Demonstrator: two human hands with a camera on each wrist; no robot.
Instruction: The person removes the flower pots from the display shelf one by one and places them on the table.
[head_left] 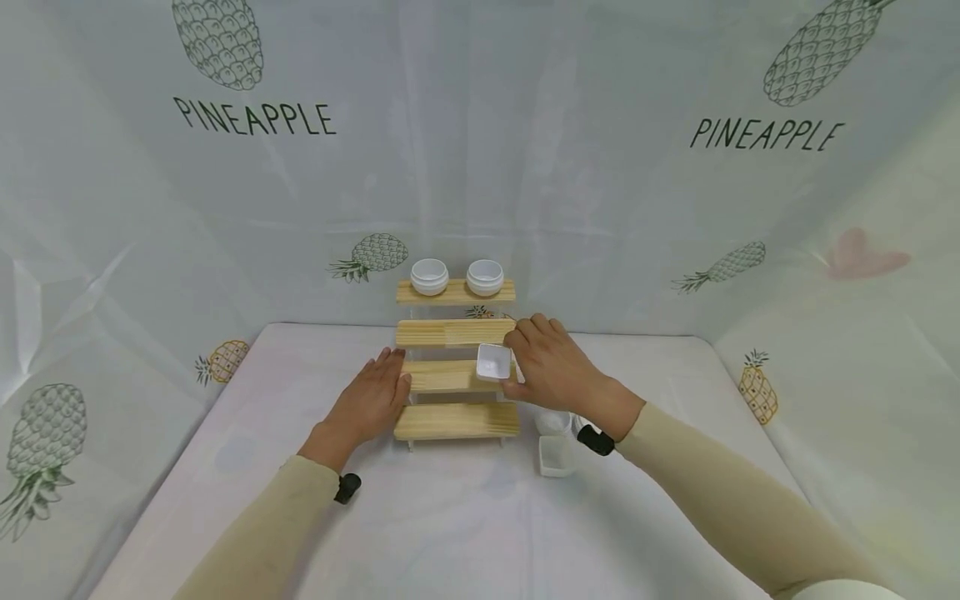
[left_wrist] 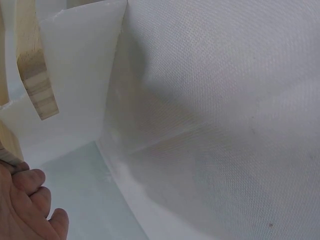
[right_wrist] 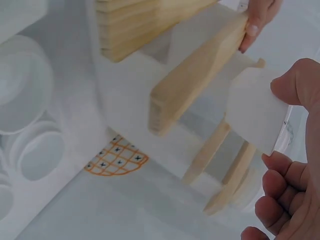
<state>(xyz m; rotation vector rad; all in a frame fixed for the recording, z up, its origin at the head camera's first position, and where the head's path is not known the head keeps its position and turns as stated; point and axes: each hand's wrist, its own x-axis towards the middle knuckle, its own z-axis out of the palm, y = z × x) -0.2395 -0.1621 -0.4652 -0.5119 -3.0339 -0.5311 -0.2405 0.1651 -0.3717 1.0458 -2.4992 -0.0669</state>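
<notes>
A small square white dish (head_left: 493, 362) is pinched between the thumb and fingers of my right hand (head_left: 551, 362). It overlaps the right end of the second step from the bottom on a four-step wooden display stand (head_left: 456, 421). In the right wrist view the dish's pale side (right_wrist: 255, 107) faces the camera, tilted beside the boards. My left hand (head_left: 371, 400) rests along the stand's left side with its fingers extended, touching a board end. Two round white bowls (head_left: 429, 277) stand side by side on the top step.
Right of the stand, another square white dish (head_left: 555, 457) lies on the white-covered table (head_left: 450, 533). Round white bowls (right_wrist: 40, 150) are grouped there too, partly hidden below my right wrist in the head view. A pineapple-print curtain (head_left: 510, 150) hangs behind and at both sides.
</notes>
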